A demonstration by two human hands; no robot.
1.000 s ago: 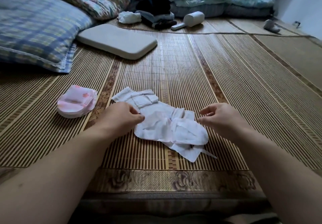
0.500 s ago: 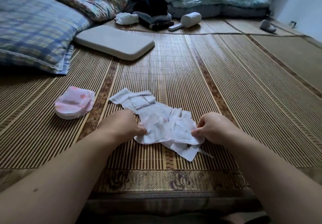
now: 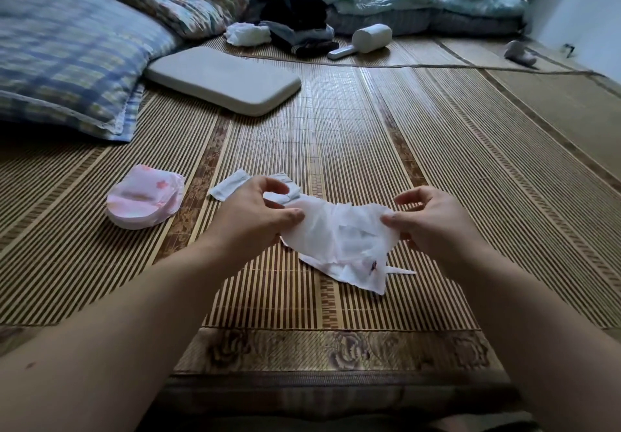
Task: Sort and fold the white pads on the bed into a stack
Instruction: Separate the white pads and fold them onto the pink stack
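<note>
Both hands are working on one white pad: the left hand (image 3: 255,219) is pinching its left edge between thumb and fingers, and the right hand (image 3: 433,226) is pinching its right edge the same way, so the pad (image 3: 339,233) is hanging crumpled between them. It is sitting over the near middle of the mat (image 3: 470,196) that is covering the bed, and whether its lower edge is touching what lies beneath is hard to tell. Under and around it the pile (image 3: 349,273) of other white pads is lying loose and unfolded, with one strip (image 3: 228,186) poking out on the far left, behind the left hand. Well to the left, a pink stack (image 3: 144,201) of rounded pads is lying apart from the white ones. Judging from this, the person is separating a single pad from the pile and opening it out, which puts the task near its start, since no white stack is showing yet. The next move is probably calling for pulling the pad taut to flatten the creases, laying it on a bare stretch of mat, and bringing one edge over to the other. The material is looking thin and limp, so it may be prone to bunching or dragging a neighbour along.
</note>
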